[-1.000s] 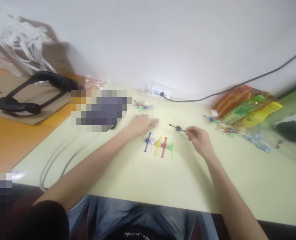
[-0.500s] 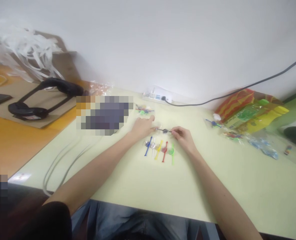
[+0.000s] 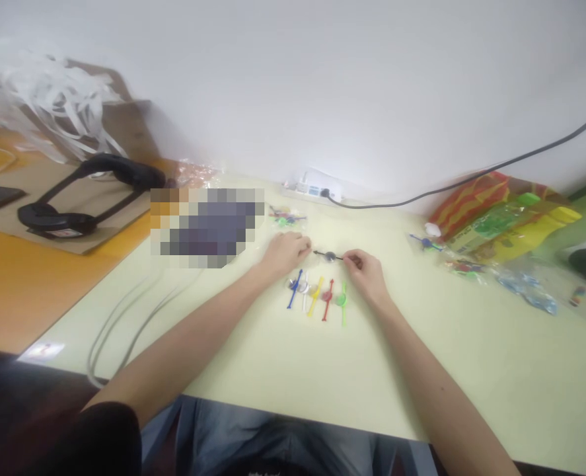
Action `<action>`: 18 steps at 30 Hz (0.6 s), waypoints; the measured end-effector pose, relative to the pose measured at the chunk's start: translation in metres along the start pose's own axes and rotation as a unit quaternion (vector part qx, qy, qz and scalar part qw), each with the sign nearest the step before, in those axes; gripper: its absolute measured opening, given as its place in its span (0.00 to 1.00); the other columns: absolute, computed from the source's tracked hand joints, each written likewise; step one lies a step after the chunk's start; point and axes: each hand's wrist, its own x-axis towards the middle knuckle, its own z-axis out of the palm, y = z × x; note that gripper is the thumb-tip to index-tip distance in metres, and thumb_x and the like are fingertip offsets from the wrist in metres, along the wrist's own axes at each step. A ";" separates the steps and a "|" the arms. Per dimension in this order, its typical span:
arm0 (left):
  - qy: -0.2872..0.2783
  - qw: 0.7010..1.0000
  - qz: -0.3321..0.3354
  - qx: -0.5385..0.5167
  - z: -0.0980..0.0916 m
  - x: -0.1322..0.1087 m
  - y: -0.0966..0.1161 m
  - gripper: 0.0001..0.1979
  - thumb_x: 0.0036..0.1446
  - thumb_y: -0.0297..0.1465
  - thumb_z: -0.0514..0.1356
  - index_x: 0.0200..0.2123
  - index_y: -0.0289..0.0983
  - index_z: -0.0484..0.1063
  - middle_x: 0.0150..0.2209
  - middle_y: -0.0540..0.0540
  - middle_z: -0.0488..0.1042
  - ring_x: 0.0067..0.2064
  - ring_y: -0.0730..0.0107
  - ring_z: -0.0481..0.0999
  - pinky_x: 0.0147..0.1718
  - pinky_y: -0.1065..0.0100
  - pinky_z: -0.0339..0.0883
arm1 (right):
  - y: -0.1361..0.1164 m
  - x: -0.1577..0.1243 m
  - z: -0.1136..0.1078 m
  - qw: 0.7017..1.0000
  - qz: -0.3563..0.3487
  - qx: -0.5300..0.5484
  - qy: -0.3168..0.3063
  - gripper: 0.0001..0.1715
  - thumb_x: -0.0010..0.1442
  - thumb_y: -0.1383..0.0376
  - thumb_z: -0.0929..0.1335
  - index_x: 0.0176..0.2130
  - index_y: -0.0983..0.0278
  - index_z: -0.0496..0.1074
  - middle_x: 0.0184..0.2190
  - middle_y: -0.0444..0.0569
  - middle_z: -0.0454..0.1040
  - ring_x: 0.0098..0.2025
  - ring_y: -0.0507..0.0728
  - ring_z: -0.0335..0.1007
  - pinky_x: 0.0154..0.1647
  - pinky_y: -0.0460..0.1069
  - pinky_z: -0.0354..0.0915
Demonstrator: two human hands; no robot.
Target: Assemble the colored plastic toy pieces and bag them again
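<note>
A thin black toy strap with a round dial [image 3: 329,256] is stretched level between my two hands, just above the pale yellow table [image 3: 283,357]. My right hand [image 3: 365,272] pinches its right end. My left hand [image 3: 285,252] is closed at its left end, fingertips on or right beside the tip. Directly below lies a row of several similar straps: blue [image 3: 295,289], white, yellow [image 3: 315,295], red [image 3: 327,297] and green [image 3: 343,301], side by side.
A small pile of coloured toy pieces [image 3: 283,216] lies behind my left hand. A power strip [image 3: 316,188] with a dark cable sits at the wall. Colourful packaging [image 3: 501,221] and plastic bags are at right. Black headphones [image 3: 84,192] rest on cardboard at left. Grey cables [image 3: 124,327] loop near the front edge.
My right hand carried the black strap leftward from open table to just above the row. My left hand closed onto its left end, so it now spans both hands.
</note>
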 end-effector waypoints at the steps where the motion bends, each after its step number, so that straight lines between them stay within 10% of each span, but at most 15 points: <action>1: 0.003 1.000 0.001 -0.002 0.000 0.000 0.000 0.09 0.67 0.33 0.57 0.40 0.41 0.77 0.37 0.43 0.77 0.43 0.57 0.76 0.43 0.59 0.62 | 0.000 0.000 0.000 1.000 0.002 -0.005 0.006 0.15 0.58 0.59 0.65 0.36 0.65 0.77 0.33 0.53 0.81 0.33 0.57 0.73 0.38 0.51 0.67; 18: 0.060 0.996 0.014 -0.065 -0.002 -0.002 0.007 0.08 0.70 0.31 0.54 0.41 0.38 0.73 0.41 0.43 0.75 0.47 0.58 0.72 0.48 0.59 0.64 | 0.000 0.000 -0.002 0.999 0.016 0.018 0.023 0.14 0.58 0.57 0.67 0.36 0.64 0.77 0.33 0.53 0.81 0.33 0.58 0.75 0.36 0.51 0.70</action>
